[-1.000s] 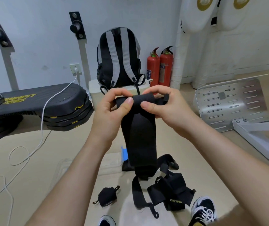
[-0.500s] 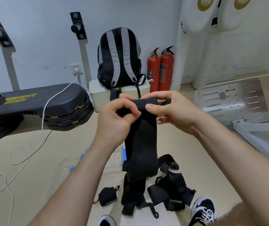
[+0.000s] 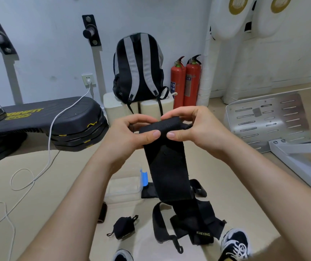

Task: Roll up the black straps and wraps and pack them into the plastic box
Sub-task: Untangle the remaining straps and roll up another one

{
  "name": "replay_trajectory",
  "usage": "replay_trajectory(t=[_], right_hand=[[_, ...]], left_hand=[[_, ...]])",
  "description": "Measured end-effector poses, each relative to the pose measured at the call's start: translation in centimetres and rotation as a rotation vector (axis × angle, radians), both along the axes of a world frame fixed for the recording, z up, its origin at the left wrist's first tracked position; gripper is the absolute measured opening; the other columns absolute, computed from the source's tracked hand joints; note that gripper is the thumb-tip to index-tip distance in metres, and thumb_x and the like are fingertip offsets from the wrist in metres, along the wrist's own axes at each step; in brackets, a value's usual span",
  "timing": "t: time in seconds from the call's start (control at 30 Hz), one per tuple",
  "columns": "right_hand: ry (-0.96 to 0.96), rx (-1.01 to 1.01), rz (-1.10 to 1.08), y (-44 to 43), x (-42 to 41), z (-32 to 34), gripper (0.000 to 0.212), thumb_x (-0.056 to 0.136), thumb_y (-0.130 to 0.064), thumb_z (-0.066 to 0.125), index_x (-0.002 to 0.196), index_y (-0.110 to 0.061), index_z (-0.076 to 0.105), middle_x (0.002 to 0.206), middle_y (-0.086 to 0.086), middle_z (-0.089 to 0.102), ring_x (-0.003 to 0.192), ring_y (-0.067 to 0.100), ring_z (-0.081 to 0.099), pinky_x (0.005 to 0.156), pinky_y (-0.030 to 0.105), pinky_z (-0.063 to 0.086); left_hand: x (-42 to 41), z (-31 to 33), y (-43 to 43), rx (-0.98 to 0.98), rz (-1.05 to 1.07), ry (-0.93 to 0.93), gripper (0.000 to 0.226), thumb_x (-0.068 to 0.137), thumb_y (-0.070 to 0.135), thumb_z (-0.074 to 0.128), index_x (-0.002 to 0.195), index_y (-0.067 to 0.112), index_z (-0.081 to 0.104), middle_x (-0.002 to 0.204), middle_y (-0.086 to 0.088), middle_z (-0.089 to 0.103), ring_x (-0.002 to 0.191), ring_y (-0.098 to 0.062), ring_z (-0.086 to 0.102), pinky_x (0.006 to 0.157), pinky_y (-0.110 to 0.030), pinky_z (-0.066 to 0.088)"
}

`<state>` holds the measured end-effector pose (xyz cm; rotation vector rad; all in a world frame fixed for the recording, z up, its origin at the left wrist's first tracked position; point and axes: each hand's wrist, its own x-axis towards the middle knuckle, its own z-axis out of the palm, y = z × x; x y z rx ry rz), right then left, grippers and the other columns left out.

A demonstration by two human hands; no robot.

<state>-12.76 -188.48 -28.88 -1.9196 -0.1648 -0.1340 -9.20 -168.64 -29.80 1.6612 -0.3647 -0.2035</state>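
Observation:
A long black wrap (image 3: 166, 166) hangs from both my hands at chest height, its top end curled into a small roll. My left hand (image 3: 130, 134) and my right hand (image 3: 198, 129) pinch that roll from either side, thumbs in front. The wrap's lower end reaches a pile of black straps (image 3: 198, 227) on the floor. A small rolled black wrap (image 3: 122, 226) lies on the floor to the left of the pile. The clear plastic box (image 3: 124, 187) with a blue clip sits on the floor below my left forearm.
A black and grey backpack (image 3: 138, 68) stands on white blocks by the wall, with two red fire extinguishers (image 3: 185, 81) beside it. Stacked black step platforms (image 3: 43, 123) and a white cable (image 3: 43, 161) lie left. A metal plate (image 3: 265, 119) is right. My shoes (image 3: 235, 243) are at the bottom.
The roll at the wrap's top has grown as my hands turned it. The hanging tail has risen and shortened.

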Motion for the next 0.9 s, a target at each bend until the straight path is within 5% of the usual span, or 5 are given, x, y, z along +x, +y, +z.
replay_trajectory(t=[0.2, 0.33, 0.47, 0.73, 0.9], right_hand=[[0.101, -0.11, 0.192, -0.7, 0.2, 0.5, 0.027, 0.086, -0.008, 0.074, 0.111, -0.016, 0.071, 0.086, -0.007, 0.064, 0.063, -0.008, 0.057, 0.054, 0.006, 0.04], [0.17, -0.143, 0.275, -1.1, 0.3, 0.5, 0.025, 0.092, -0.02, 0.068, 0.115, -0.014, 0.072, 0.065, -0.014, 0.058, 0.054, -0.002, 0.048, 0.048, 0.01, 0.031], [0.314, -0.175, 0.336, -1.3, 0.4, 0.2, 0.03, 0.092, -0.029, 0.066, 0.115, -0.011, 0.07, 0.072, -0.008, 0.06, 0.06, 0.001, 0.046, 0.051, 0.018, 0.025], [0.471, 0.108, 0.381, -1.0, 0.3, -0.5, 0.027, 0.083, -0.044, 0.055, 0.077, -0.02, 0.068, 0.06, -0.012, 0.056, 0.049, 0.001, 0.043, 0.046, 0.021, 0.008], [0.413, 0.039, 0.332, -1.4, 0.8, -0.7, 0.046, 0.083, -0.046, 0.064, 0.102, -0.004, 0.066, 0.067, -0.007, 0.056, 0.055, 0.003, 0.041, 0.042, 0.015, 0.017]], left_hand=[[-0.9, 0.1, -1.1, 0.096, 0.088, -0.21, 0.033, 0.07, 0.004, 0.084, 0.089, 0.03, 0.076, 0.084, 0.008, 0.073, 0.082, -0.008, 0.067, 0.075, -0.021, 0.055], [-1.3, 0.0, -1.2, 0.17, 0.083, -0.3, 0.039, 0.067, -0.001, 0.084, 0.086, 0.031, 0.073, 0.079, 0.014, 0.07, 0.078, -0.004, 0.065, 0.076, -0.02, 0.055], [-1.5, -0.2, -1.3, 0.19, 0.049, -0.325, 0.043, 0.064, -0.009, 0.082, 0.084, 0.027, 0.072, 0.082, 0.01, 0.071, 0.079, -0.005, 0.066, 0.075, -0.021, 0.054], [-1.5, -0.2, -1.4, 0.206, 0.031, -0.378, 0.048, 0.063, -0.011, 0.082, 0.085, 0.03, 0.069, 0.088, 0.008, 0.07, 0.085, -0.006, 0.066, 0.079, -0.021, 0.053], [-1.2, -0.8, -1.3, 0.122, -0.02, -0.249, 0.055, 0.072, -0.011, 0.077, 0.107, 0.03, 0.068, 0.103, 0.004, 0.071, 0.094, -0.013, 0.067, 0.081, -0.024, 0.056]])
